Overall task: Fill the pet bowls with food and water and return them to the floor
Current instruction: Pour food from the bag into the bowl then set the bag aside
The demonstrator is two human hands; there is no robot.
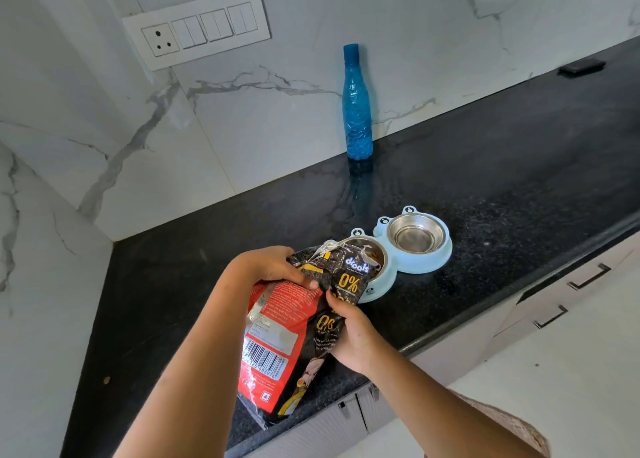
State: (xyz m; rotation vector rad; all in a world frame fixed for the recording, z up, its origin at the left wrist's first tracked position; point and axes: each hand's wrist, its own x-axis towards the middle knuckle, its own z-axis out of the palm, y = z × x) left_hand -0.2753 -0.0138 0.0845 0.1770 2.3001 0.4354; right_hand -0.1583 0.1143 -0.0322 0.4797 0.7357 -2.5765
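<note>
Tilting over the near steel bowl (372, 255), the pet food bag (294, 326) was held in both hands, its open crumpled mouth angled down toward the bowl and covering most of it. Left hand (273, 265) was closed around the bag's upper edge near the mouth, thumb across the front panel. Right hand (353, 336) was wrapped around the bag's right side lower down, fingers pinching the black printed face. A little brown kibble showed in the near bowl at the bag's mouth.

The pale blue frog-shaped bowl stand (415, 267) sat on the black granite counter (502, 187), near the front edge. The far steel bowl (416, 233) in the stand looked empty, just bare metal. The blue water bottle (357, 103) stood upright and capped at the back of the counter against the marble wall (259, 128), well apart from the stand. A switch panel (197, 28) was mounted on the wall above left. Cabinet drawers (571, 291) with bar handles ran below the counter edge.
</note>
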